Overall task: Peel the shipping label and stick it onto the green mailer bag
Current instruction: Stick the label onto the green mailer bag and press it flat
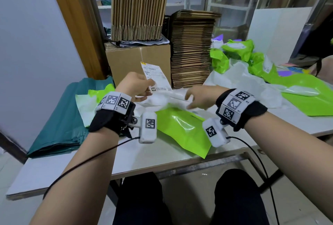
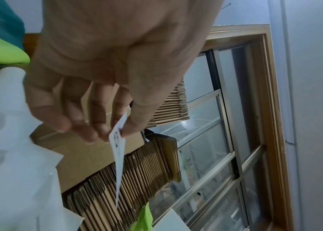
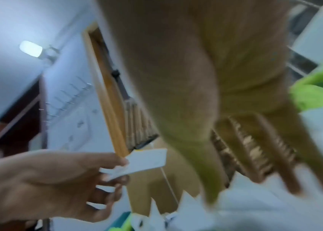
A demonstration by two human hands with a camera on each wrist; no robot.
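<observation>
My left hand (image 1: 142, 87) pinches the lower corner of a white printed shipping label (image 1: 156, 76) between thumb and fingers and holds it upright above the table. The left wrist view shows the same label (image 2: 118, 150) edge-on below the pinching fingertips (image 2: 125, 129). My right hand (image 1: 196, 98) hovers to the right with its fingers spread and straight, holding nothing, over crumpled white backing paper (image 1: 162, 98). A bright green mailer bag (image 1: 182, 131) lies flat on the white table (image 1: 162, 158) just below both hands. The right wrist view is blurred.
A dark green pile of bags (image 1: 59, 127) lies at the left. A cardboard box (image 1: 137, 62) and stacks of flat cartons (image 1: 191, 48) stand behind. More green mailers (image 1: 239, 51) and white paper scraps (image 1: 252, 84) cover the right side of the table.
</observation>
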